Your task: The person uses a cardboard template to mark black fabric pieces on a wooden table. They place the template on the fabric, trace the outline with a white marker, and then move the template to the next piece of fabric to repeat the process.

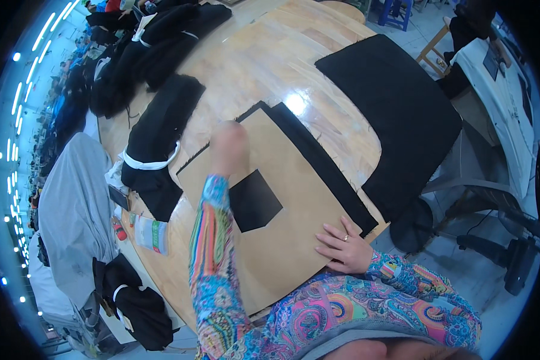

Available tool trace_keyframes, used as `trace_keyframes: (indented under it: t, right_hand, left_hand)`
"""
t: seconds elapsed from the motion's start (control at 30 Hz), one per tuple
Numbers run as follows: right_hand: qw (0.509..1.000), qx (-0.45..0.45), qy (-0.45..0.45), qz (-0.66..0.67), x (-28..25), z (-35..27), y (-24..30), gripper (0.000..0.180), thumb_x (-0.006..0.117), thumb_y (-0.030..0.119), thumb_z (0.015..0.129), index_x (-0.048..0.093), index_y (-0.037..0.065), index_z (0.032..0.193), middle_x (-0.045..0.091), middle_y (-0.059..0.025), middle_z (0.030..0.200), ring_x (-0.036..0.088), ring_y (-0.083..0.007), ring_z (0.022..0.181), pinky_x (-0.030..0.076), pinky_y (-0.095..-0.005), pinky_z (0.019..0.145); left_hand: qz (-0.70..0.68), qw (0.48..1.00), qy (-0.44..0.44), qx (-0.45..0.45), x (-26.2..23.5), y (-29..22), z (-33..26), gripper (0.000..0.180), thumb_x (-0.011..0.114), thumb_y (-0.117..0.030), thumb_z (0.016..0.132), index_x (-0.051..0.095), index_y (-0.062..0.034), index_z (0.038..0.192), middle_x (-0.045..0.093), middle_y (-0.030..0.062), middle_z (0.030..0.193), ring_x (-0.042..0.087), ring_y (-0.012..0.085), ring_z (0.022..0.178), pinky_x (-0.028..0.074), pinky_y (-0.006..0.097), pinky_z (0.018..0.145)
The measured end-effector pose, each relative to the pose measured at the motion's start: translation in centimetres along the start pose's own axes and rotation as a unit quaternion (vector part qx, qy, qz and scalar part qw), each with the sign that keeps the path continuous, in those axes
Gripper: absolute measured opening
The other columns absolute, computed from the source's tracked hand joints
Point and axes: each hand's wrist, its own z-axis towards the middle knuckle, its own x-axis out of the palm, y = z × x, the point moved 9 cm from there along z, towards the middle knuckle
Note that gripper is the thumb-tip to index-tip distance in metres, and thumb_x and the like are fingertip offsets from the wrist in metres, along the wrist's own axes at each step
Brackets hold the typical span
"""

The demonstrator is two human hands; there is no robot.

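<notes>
A large tan card template (300,180) lies on black fabric pieces (318,150) whose frayed edges stick out along its far and right sides. Through a five-sided, pocket-shaped opening in the card, black cloth (255,201) shows. My right hand (347,247) rests flat near the card's lower right edge, fingers spread, a ring on one of them. Over the card's upper left part is my left hand (229,147), smeared by motion. Its fingers cannot be made out, nor whether it holds anything.
A big black fabric piece (396,120) overhangs the wooden table's (264,54) right edge. At left lie black cloth bundles (162,120) tied with white strips, a clear packet (152,234) and a small red object (119,229). A chair (492,216) stands at right.
</notes>
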Motion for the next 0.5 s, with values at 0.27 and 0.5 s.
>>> trace_keyframes:
  t: [0.27, 0.5]
  right_hand:
    - [1.0, -0.002, -0.011, 0.004, -0.4, 0.0, 0.4, 0.04, 0.065, 0.027, 0.077, 0.059, 0.012, 0.114, 0.049, -0.008, 0.13, 0.037, -0.0261, 0.129, 0.013, -0.056, 0.109]
    - [0.999, 0.005, -0.012, 0.031, -0.3, -0.1, 0.0, 0.039, 0.065, 0.027, 0.077, 0.059, 0.012, 0.113, 0.049, -0.0083, 0.13, 0.037, -0.026, 0.129, 0.013, -0.0561, 0.109]
  left_hand:
    - [-0.01, 0.994, 0.014, -0.112, 7.0, 4.2, 5.4, 0.008, 0.064, -0.008, 0.077, 0.063, -0.0039, 0.084, 0.06, 0.0069, 0.07, 0.056, 0.0186, 0.067, 0.047, 0.032, 0.064]
    - [-0.093, 0.978, 0.018, -0.185, 6.5, 4.7, 5.3, 0.01, 0.066, -0.005, 0.075, 0.063, -0.0045, 0.085, 0.061, 0.0059, 0.069, 0.058, 0.0149, 0.065, 0.048, 0.029, 0.063]
